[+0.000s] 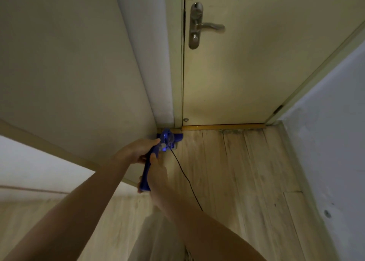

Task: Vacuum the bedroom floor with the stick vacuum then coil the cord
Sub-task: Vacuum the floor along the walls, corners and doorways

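A blue stick vacuum [167,139] stands over the wooden floor [237,172], its far end in the corner where the left wall meets the door frame. My left hand [136,150] grips the vacuum just below its motor body. My right hand [158,173] holds the blue handle lower down, with the thumb pointing up along it. A thin black cord [185,176] runs from the vacuum body down across the floor and passes behind my right forearm.
A closed cream door [246,63] with a metal lever handle [205,26] fills the far side, with a brass threshold strip [223,126] below it. Walls close in on the left [79,73] and right [331,152]. Dirt lies along the threshold.
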Demonstrator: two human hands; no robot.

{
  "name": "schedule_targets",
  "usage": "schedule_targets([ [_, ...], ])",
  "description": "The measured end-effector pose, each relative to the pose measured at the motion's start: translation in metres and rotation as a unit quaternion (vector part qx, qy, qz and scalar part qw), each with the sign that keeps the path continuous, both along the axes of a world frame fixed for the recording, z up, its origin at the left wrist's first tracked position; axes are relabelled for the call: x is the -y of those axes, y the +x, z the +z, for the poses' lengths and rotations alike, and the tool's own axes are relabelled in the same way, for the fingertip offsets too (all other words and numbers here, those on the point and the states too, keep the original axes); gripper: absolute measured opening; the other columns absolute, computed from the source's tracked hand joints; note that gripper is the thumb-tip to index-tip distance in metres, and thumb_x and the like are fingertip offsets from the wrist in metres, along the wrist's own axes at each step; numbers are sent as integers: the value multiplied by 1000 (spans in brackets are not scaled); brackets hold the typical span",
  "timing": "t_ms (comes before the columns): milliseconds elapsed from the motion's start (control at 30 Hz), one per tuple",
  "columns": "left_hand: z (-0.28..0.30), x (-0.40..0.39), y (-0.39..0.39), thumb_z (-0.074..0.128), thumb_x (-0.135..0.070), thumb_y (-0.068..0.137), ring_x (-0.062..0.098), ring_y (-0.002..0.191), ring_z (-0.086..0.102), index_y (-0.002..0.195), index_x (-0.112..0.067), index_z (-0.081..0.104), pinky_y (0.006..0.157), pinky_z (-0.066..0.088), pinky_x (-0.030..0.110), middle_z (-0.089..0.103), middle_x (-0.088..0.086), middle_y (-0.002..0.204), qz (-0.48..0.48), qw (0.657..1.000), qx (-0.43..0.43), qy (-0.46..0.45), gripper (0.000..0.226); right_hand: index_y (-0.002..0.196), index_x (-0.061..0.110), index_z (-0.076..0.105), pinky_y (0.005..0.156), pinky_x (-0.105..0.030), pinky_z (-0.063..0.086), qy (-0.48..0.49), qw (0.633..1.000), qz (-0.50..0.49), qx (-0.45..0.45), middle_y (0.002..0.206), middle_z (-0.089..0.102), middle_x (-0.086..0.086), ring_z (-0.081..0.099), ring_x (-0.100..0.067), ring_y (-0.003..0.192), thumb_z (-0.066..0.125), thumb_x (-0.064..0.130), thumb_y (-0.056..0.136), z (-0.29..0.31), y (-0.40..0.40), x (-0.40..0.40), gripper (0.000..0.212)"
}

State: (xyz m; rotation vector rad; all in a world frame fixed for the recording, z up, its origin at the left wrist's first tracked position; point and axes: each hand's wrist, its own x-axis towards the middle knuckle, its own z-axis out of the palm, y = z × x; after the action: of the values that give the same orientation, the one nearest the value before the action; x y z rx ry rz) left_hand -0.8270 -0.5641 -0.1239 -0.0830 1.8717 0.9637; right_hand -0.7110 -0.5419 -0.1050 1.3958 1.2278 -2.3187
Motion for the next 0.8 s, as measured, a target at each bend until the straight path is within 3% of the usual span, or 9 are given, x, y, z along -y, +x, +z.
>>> schedule_targets([
  [167,-5,3,-2,49,-37,99,25,66,60,91,-4,63,82,50,40,65,15,79,40,999,-9,23,37,93,23,53,43,-24,46,26,999,22,-11,77,56,-5,56,-16,57,35,45,103,-1,-7,4,30],
  [267,-11,0,5,51,-39,97,26,69,61,97,-4,62,83,52,41,66,15,84,33,999,9,18,37,104,19,55,52,-25,49,32,999,1,-4,79,60,-3,59,-14,63,38,45,102,-12,3,2,31],
  [400,-10,-8,11,50,-37,99,23,73,63,101,-4,62,69,52,32,67,14,87,9,1000,14,19,35,112,18,55,57,-24,48,35,999,-9,1,82,61,-2,58,-13,66,38,44,102,-21,11,-5,33],
  [567,-10,-16,3,47,-38,100,21,65,62,101,-5,60,59,50,27,65,12,79,33,999,3,17,36,116,11,56,50,-20,45,57,998,12,10,76,58,-1,56,-12,62,40,45,102,-23,-2,-13,41],
  [700,-13,-14,-4,49,-38,99,22,71,61,103,-5,60,65,51,30,65,13,83,37,999,4,13,35,105,11,57,72,-34,53,88,995,41,19,85,61,-6,60,-19,74,40,50,100,-26,-11,-10,43],
  [733,-14,-12,-5,49,-38,99,23,73,61,105,-5,60,67,50,32,64,14,84,38,999,6,15,36,107,11,57,72,-33,53,92,994,49,19,86,61,-5,60,-19,75,39,49,100,-26,-11,-11,43],
  [800,-16,-8,-6,50,-38,99,24,75,61,107,-4,60,69,50,33,64,15,88,39,999,11,14,37,115,11,55,58,-24,50,85,995,53,13,82,59,-2,58,-15,69,37,46,102,-26,-10,-11,42],
])
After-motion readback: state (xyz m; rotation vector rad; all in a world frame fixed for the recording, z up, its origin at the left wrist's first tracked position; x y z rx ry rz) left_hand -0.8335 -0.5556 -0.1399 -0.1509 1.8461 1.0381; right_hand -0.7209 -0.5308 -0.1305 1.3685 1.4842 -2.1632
